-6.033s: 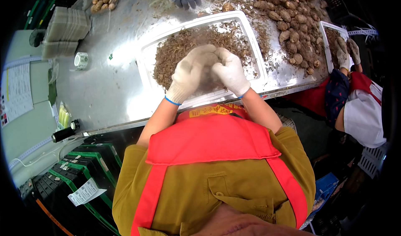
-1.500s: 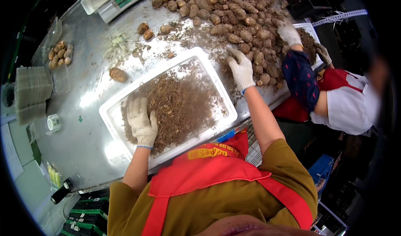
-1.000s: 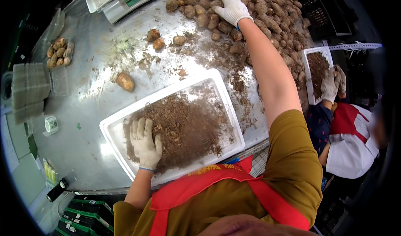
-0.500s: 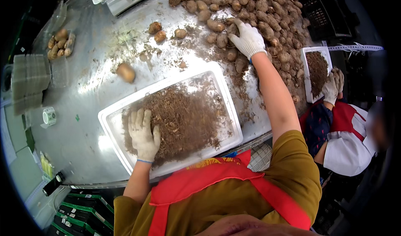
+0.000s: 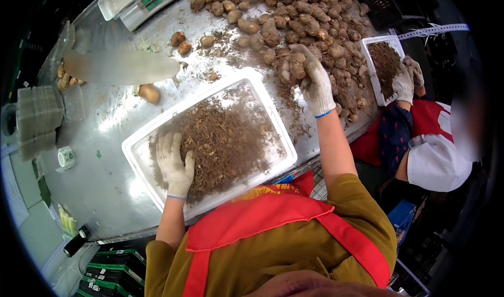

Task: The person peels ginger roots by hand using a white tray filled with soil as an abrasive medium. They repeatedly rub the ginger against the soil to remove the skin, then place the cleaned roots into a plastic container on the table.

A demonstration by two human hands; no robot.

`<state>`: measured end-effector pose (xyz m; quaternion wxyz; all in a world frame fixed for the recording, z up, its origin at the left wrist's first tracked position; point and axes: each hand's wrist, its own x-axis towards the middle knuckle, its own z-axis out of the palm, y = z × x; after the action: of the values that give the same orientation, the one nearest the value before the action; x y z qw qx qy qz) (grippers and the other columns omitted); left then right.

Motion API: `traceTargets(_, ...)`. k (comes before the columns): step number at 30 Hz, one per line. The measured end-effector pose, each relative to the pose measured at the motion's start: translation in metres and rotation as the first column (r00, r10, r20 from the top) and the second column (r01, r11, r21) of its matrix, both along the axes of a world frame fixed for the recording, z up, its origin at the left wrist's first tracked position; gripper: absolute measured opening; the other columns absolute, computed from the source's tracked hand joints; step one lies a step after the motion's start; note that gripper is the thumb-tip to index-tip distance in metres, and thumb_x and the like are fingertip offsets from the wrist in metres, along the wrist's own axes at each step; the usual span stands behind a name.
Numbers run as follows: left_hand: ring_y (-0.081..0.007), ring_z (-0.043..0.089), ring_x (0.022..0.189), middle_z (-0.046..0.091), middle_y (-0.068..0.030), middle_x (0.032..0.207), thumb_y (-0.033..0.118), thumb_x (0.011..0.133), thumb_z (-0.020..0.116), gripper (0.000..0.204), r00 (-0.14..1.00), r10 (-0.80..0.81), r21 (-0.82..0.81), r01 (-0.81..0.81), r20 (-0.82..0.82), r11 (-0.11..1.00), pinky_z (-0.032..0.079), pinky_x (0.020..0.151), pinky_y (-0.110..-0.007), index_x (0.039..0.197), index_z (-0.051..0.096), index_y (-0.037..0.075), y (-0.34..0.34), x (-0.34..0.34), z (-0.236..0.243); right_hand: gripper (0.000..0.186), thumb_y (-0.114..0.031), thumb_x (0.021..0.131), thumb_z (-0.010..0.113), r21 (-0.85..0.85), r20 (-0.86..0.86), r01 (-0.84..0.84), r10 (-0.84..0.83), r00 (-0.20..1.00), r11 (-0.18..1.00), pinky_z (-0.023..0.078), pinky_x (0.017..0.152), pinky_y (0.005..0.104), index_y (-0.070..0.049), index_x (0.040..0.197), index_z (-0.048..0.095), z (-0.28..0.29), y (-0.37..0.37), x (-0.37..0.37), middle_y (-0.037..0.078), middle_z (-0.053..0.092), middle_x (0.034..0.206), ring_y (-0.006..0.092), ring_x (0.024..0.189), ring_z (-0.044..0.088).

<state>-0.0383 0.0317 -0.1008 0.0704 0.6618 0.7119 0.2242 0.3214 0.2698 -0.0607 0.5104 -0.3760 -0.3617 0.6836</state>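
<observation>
My left hand (image 5: 173, 163), in a white knit glove, lies with its fingers stretched out on the brown fibrous debris (image 5: 220, 144) at the left side of a white plastic tray (image 5: 286, 144). Gloved the same way, my right hand (image 5: 316, 84) is at the near edge of a big pile of brown taros (image 5: 315, 16). Its fingers curl round taros (image 5: 293, 66) beyond the tray's far right corner. How many it holds is hard to make out. A peeled-looking taro (image 5: 149, 93) and several smaller taros (image 5: 184, 47) lie apart on the metal table.
At the far left stand a scale (image 5: 152, 5), stacked clear plastic boxes (image 5: 37, 113) and a label roll (image 5: 65, 158). A grey blurred patch partly hides a box of taros (image 5: 64, 79). A co-worker's gloved hands (image 5: 404, 84) are at another debris tray (image 5: 383, 68) on the right.
My right hand has drawn back from the pile toward me, now with taros in its fingers. My left hand stays in the tray. The view has shifted slightly.
</observation>
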Motion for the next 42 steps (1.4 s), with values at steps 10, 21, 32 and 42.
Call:
traceTargets(10, -0.0449, 0.053, 0.128, 0.056, -0.0262, 0.139, 0.013, 0.088, 0.067, 0.051, 0.962, -0.064, 0.075, 0.045, 0.267, 0.996, 0.041, 0.111, -0.049, 0.138, 0.057, 0.004, -0.007, -0.001, 0.081, 0.081, -0.062, 0.099, 0.053, 0.004, -0.518, -0.331, 0.285, 0.807, 0.943, 0.064, 0.077, 0.0422, 0.0, 0.15, 0.042, 0.022, -0.06, -0.015, 0.014, 0.064, 0.127, 0.0252, 0.098, 0.07)
traceTargets(21, -0.0282, 0.061, 0.12, 0.063, -0.0175, 0.13, 0.009, 0.084, 0.073, 0.022, 0.814, -0.132, 0.258, -0.023, 0.566, 0.966, 0.053, 0.102, -0.039, 0.104, 0.074, 0.002, -0.002, 0.065, 0.093, 0.097, 0.006, 0.078, 0.064, 0.026, -0.005, -0.277, 0.278, 0.961, 0.96, 0.061, 0.073, 0.0312, -0.006, 0.162, 0.017, 0.065, -0.141, -0.076, 0.016, 0.056, 0.134, 0.0219, 0.092, 0.07)
traceTargets(32, -0.028, 0.06, 0.123, 0.06, -0.018, 0.133, 0.019, 0.082, 0.076, 0.061, 0.721, -0.177, 0.122, 0.128, 0.67, 0.984, 0.046, 0.108, -0.039, 0.138, 0.058, 0.003, 0.005, 0.082, 0.103, 0.088, -0.064, 0.097, 0.056, -0.022, -0.034, -0.352, 0.352, 0.935, 0.936, 0.057, 0.059, 0.024, -0.003, 0.155, 0.034, 0.041, -0.172, -0.108, 0.014, 0.068, 0.113, 0.0144, 0.082, 0.069)
traceTargets(42, -0.0233, 0.053, 0.133, 0.06, -0.0125, 0.14, 0.019, 0.084, 0.077, 0.063, 0.425, -0.051, -0.015, 0.149, 0.904, 0.989, 0.039, 0.115, -0.037, 0.142, 0.056, 0.004, 0.009, 0.07, 0.092, 0.051, -0.036, 0.101, 0.063, 0.074, 0.445, -0.282, 0.221, 0.868, 0.957, 0.057, 0.073, 0.0229, -0.004, 0.14, 0.059, 0.063, -0.172, -0.093, 0.011, 0.071, 0.115, 0.0116, 0.089, 0.069)
